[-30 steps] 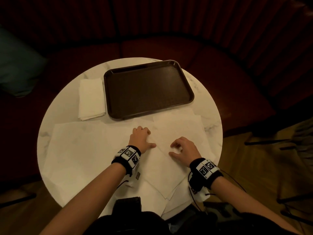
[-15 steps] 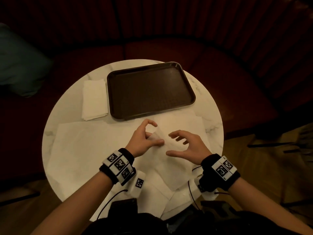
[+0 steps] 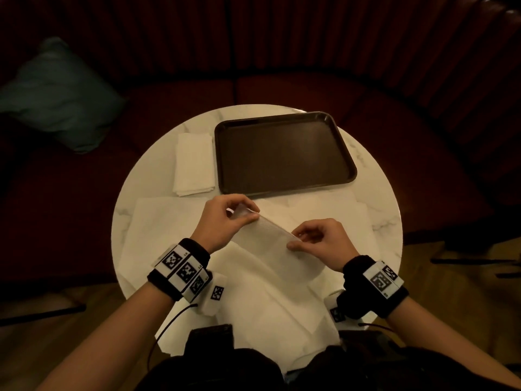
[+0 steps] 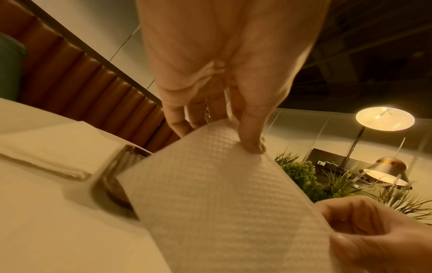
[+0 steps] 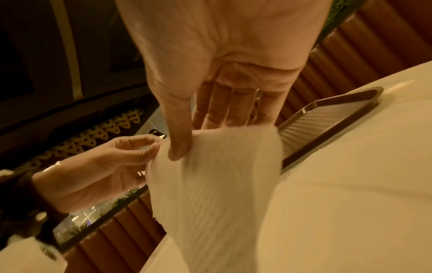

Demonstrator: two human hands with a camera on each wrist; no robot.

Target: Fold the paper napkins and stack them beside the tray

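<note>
Round table (image 3: 146, 193) — napkin (image 3: 262, 244) lifted by its far edge, left hand (image 3: 222, 221) and right hand (image 3: 321, 244) each pinching a corner; risk: uneven pull tears it or skews the fold.

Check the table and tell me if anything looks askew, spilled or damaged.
Nothing spilled or torn. The only untidy part is the loose napkins, spread overlapping at odd angles, some hanging over the table edge nearest the person. The folded stack lies squarely beside the tray. Both hands pinch one napkin.

Folded stack (image 3: 194, 165) left of tray (image 3: 284, 153), on table (image 3: 146, 193).
</note>
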